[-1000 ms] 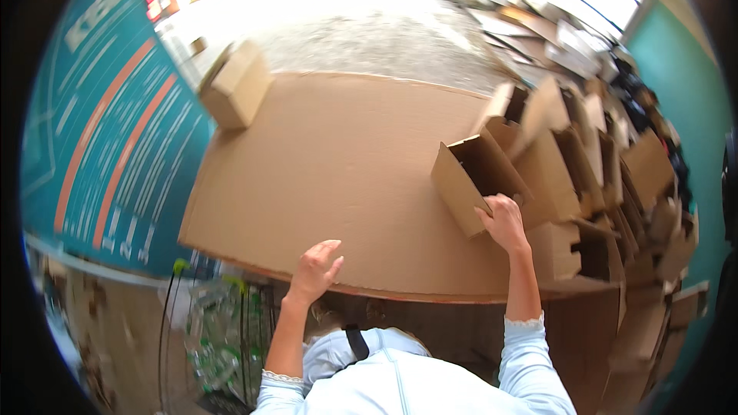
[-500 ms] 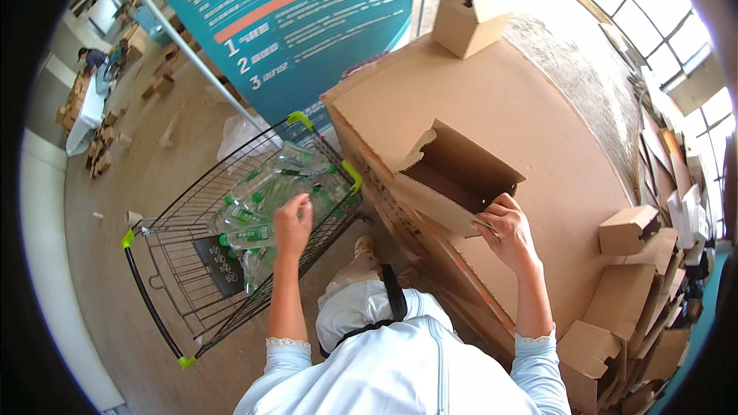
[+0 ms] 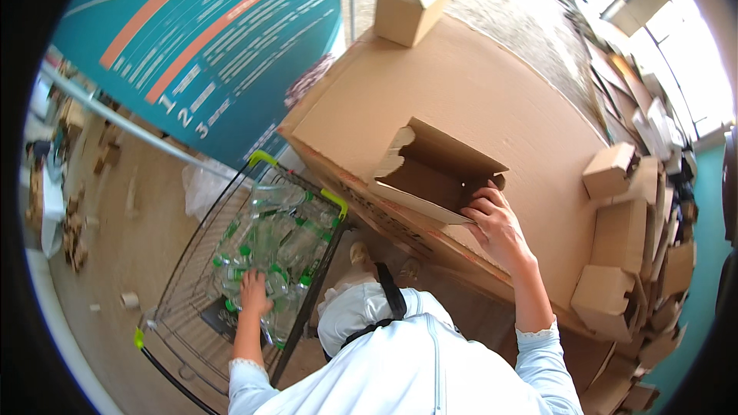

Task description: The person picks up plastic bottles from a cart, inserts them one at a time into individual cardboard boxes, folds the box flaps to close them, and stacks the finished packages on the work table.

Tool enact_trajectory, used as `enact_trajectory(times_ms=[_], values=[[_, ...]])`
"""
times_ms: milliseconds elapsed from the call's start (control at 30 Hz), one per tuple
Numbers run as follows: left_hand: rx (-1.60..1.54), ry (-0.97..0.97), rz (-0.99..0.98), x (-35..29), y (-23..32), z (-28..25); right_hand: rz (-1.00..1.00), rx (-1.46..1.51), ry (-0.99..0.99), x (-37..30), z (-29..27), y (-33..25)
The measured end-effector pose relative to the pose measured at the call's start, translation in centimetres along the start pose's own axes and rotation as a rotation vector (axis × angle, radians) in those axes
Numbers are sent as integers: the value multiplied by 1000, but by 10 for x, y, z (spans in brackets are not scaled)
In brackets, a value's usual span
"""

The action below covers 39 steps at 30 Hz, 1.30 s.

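An open cardboard box [image 3: 442, 169] lies on a large cardboard-covered surface [image 3: 492, 100] in front of me, its dark inside showing. My right hand [image 3: 498, 223] grips the box at its right end, fingers hooked over the rim near a small hole. On my left, clear plastic bottles [image 3: 280, 242] with green caps and labels fill part of a wire shopping cart [image 3: 184, 277]. My left hand [image 3: 254, 293] is down among them, fingers and thumb around a bottle [image 3: 274, 286]; its fingertips are partly hidden.
Another small carton [image 3: 411, 8] stands at the far edge of the surface. Cartons and flattened cardboard [image 3: 623, 238] are heaped along the right. A teal printed banner [image 3: 223, 38] on a metal pole rises behind the cart. A paper roll [image 3: 129, 300] lies on the floor.
My left hand has gone from above the cart down into the bottles. My right hand keeps its hold on the box, its fingers shifted slightly along the rim. The view has turned rightward.
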<state>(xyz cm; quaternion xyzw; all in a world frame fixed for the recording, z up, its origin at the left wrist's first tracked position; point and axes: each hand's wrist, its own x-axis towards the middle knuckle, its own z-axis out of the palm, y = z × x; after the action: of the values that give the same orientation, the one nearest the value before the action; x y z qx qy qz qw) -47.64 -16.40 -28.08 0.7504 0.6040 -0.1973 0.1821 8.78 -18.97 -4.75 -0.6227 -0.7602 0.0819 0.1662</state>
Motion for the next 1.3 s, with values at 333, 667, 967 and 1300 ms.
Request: enact_trajectory(times_ms=[333,667,967,1300], values=[[-507,663,-217,19,-7,-27,56,-9,-28,-19,-15,0],[-1694,902,903,14,257,-329,24,45,-42,-48,-11,19],[-250,176,1168,36,432,-329,-3,-66,10,-50,-10,21],[633,-66,990,109,482,-242,-61,-55,97,-41,11,25]])
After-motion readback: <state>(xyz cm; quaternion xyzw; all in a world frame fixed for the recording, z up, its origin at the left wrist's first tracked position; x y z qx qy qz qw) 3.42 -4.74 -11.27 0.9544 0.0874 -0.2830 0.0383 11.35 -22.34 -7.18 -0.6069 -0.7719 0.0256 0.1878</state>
